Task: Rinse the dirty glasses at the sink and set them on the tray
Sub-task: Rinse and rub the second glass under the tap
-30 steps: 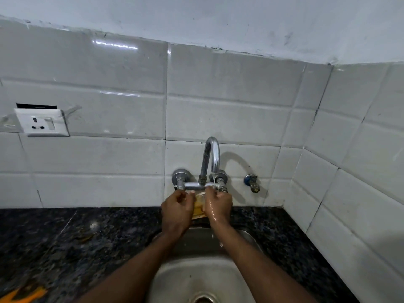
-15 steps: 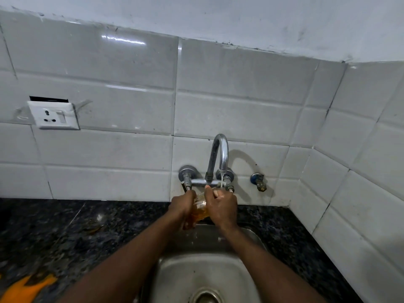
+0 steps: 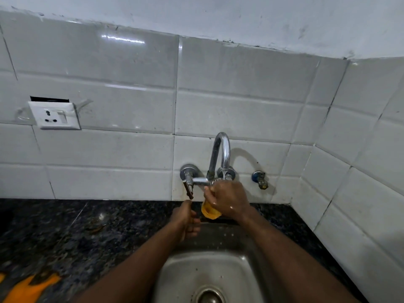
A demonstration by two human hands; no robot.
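A: Where is the glass [image 3: 210, 212] to be found?

B: It is gripped by the right hand [image 3: 229, 200], whose fingers are wrapped round its upper part. Only the lower part, tinted yellow-orange, is seen below the hand. It is held above the back edge of the sink [image 3: 175, 272], directly under the spout of the tap [image 3: 222, 149].

A: Is water being run?

B: A thin stream [image 3: 224, 174] is seen falling from the spout onto the top of the right hand, where the rim of the glass is hidden. Whether the water enters the glass cannot be told. The back of that hand is wet.

A: And the left hand [image 3: 185, 220]?

B: It is held lower and to the left of the glass, just apart from it, over the sink's back left corner. Its fingers are loosely curled and nothing is held in them.

A: What else is shown?

B: The steel basin is flecked with droplets, and a round drain [image 3: 208, 295] is seen at the bottom edge. A dark speckled counter [image 3: 65, 232] is spread on both sides; an orange shape [image 3: 28, 287] — too blurred to be identified — lies at its near left. On the white tiled wall [image 3: 240, 95], a lever handle [image 3: 188, 185] is mounted left of the spout, a blue-capped valve [image 3: 259, 179] right of it, and a white socket [image 3: 55, 115] well to the left.
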